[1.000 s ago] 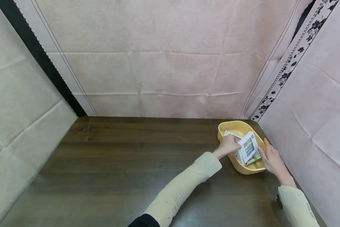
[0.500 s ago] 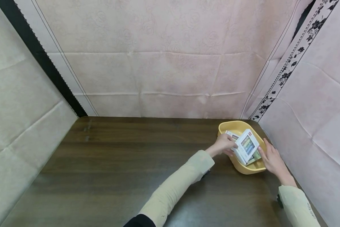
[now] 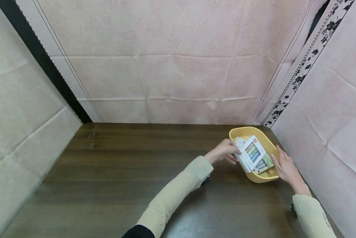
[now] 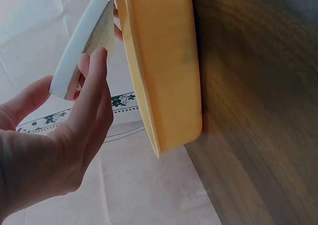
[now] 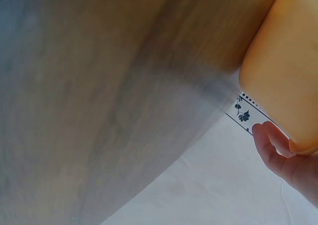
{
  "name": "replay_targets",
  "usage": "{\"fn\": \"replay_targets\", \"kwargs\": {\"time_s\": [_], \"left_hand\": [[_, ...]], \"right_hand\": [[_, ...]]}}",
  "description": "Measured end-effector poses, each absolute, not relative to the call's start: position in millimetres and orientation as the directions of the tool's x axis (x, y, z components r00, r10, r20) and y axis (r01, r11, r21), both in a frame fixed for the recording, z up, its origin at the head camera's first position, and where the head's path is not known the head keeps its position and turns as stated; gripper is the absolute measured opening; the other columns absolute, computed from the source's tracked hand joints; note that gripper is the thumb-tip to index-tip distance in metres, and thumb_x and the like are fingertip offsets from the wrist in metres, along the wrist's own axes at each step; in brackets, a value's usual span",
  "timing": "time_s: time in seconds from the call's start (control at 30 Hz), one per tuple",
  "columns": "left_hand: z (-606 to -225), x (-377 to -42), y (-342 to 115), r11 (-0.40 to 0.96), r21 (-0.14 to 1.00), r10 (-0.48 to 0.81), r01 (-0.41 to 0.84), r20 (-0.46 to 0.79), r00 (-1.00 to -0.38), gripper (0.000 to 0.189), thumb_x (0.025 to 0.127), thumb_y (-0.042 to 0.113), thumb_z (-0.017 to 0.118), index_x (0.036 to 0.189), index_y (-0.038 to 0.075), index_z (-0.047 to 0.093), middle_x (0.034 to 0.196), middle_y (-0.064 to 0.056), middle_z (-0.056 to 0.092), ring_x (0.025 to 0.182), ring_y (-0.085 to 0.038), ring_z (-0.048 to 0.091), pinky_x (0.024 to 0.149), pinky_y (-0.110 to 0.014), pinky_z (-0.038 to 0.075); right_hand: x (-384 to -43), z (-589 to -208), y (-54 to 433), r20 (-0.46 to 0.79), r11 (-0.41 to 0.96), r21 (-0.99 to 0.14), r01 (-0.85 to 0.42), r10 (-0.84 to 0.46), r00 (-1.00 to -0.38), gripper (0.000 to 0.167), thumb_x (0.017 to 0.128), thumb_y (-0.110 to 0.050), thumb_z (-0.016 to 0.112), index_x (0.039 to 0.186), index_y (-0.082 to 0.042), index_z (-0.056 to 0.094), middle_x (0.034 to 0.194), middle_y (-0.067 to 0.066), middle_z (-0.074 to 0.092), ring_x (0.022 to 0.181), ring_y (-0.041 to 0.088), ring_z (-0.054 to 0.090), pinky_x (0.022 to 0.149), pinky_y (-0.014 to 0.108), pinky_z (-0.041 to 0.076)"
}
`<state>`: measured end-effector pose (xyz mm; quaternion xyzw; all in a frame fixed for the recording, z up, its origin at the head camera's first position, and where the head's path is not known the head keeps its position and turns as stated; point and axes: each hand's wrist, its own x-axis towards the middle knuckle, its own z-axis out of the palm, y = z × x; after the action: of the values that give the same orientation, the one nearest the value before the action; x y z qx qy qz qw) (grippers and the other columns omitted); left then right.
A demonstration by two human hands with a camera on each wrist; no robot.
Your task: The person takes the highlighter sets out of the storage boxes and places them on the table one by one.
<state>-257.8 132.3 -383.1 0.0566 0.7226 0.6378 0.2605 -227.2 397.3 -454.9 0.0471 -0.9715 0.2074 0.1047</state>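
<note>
My left hand [image 3: 224, 151] pinches a flat white box [image 3: 253, 152] by its left edge, thumb on one face and fingers beneath. Its front carries a panel of green, yellow and blue bars. In the left wrist view the white box [image 4: 81, 45] is tilted above the rim of a yellow plastic basin [image 4: 166, 71]. Inside the basin [image 3: 268, 144] lie a greenish box [image 3: 266, 162] and another white box [image 3: 239, 141], both partly covered by the held one. My right hand [image 3: 287, 169] grips the basin's right rim, its fingers [image 5: 268, 145] outside the wall.
The basin stands at the back right corner of a dark wooden table [image 3: 130, 172]. Pale patterned cloth [image 3: 166, 76] hangs along the back and both sides. A floral border strip [image 3: 299, 76] runs down to the corner behind the basin.
My left hand has moved left, drawing the white box the same way. More of the greenish box beneath now shows. My right hand has stayed on the rim.
</note>
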Motion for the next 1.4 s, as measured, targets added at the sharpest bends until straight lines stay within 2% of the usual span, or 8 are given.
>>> {"fn": "replay_targets", "kwargs": {"time_s": [0.17,0.33,0.63,0.8,0.93,1.13,1.27,1.4], "left_hand": [[-384,-258,123,0.169,0.944,0.425,-0.283,-0.329,-0.843,0.004,0.077,-0.002,0.06,0.078,-0.004,0.056,0.068,-0.015,0.061,0.084,-0.043,0.062,0.074,-0.05,0.052],[-388,-258,115,0.152,0.937,0.426,-0.313,-0.348,-0.835,0.007,0.078,-0.002,0.061,0.082,-0.007,0.06,0.074,-0.018,0.064,0.09,-0.044,0.06,0.074,-0.048,0.053],[-394,-265,99,0.096,0.936,0.439,-0.34,-0.346,-0.829,0.015,0.08,-0.001,0.057,0.091,-0.011,0.061,0.081,-0.021,0.066,0.09,-0.041,0.062,0.062,-0.04,0.056],[-396,-268,90,0.061,0.929,0.406,-0.365,-0.358,-0.841,0.022,0.08,0.0,0.059,0.101,-0.005,0.055,0.082,-0.016,0.064,0.085,-0.038,0.064,0.06,-0.039,0.056],[-398,-270,82,0.047,0.923,0.378,-0.381,-0.37,-0.849,0.026,0.08,0.001,0.06,0.104,0.0,0.052,0.086,-0.015,0.062,0.076,-0.031,0.066,0.061,-0.04,0.056],[-402,-273,71,0.039,0.915,0.363,-0.401,-0.387,-0.847,0.026,0.08,0.001,0.06,0.104,0.002,0.049,0.088,-0.014,0.06,0.081,-0.033,0.065,0.062,-0.041,0.056],[-405,-275,64,0.042,0.901,0.359,-0.431,-0.416,-0.836,0.027,0.08,-0.001,0.059,0.105,0.002,0.048,0.089,-0.014,0.059,0.077,-0.031,0.066,0.063,-0.042,0.056],[-407,-277,59,0.043,0.889,0.36,-0.456,-0.44,-0.823,0.028,0.08,-0.002,0.058,0.105,0.002,0.048,0.09,-0.015,0.059,0.08,-0.032,0.065,0.063,-0.042,0.056]], "right_hand": [[-226,-456,398,0.217,0.906,-0.401,-0.139,-0.053,-0.975,0.06,0.098,-0.033,0.022,0.139,0.008,0.007,0.133,0.04,0.021,0.115,0.059,0.022,0.093,0.067,0.019],[-226,-456,399,0.221,0.905,-0.399,-0.146,-0.059,-0.973,0.06,0.098,-0.033,0.023,0.139,0.007,0.007,0.133,0.039,0.021,0.115,0.059,0.022,0.093,0.067,0.019],[-228,-457,399,0.234,0.914,-0.383,-0.137,-0.047,-0.971,0.06,0.097,-0.034,0.023,0.14,0.005,0.008,0.133,0.038,0.023,0.114,0.059,0.024,0.092,0.067,0.021],[-228,-455,399,0.228,0.915,-0.381,-0.134,-0.048,-0.973,0.059,0.097,-0.033,0.023,0.14,0.005,0.008,0.132,0.039,0.023,0.113,0.059,0.024,0.092,0.067,0.021],[-227,-454,399,0.211,0.916,-0.382,-0.125,-0.045,-0.976,0.06,0.097,-0.034,0.023,0.14,0.005,0.007,0.133,0.038,0.022,0.113,0.059,0.024,0.092,0.067,0.021],[-227,-455,399,0.214,0.913,-0.387,-0.128,-0.047,-0.976,0.06,0.097,-0.034,0.023,0.14,0.005,0.008,0.133,0.038,0.022,0.114,0.059,0.023,0.092,0.067,0.02],[-228,-456,399,0.209,0.915,-0.384,-0.127,-0.047,-0.977,0.06,0.097,-0.034,0.022,0.14,0.004,0.007,0.133,0.038,0.022,0.114,0.059,0.023,0.092,0.068,0.02],[-227,-457,399,0.198,0.915,-0.385,-0.122,-0.047,-0.979,0.06,0.097,-0.035,0.022,0.141,0.004,0.006,0.134,0.037,0.021,0.114,0.059,0.023,0.091,0.068,0.02]]}}
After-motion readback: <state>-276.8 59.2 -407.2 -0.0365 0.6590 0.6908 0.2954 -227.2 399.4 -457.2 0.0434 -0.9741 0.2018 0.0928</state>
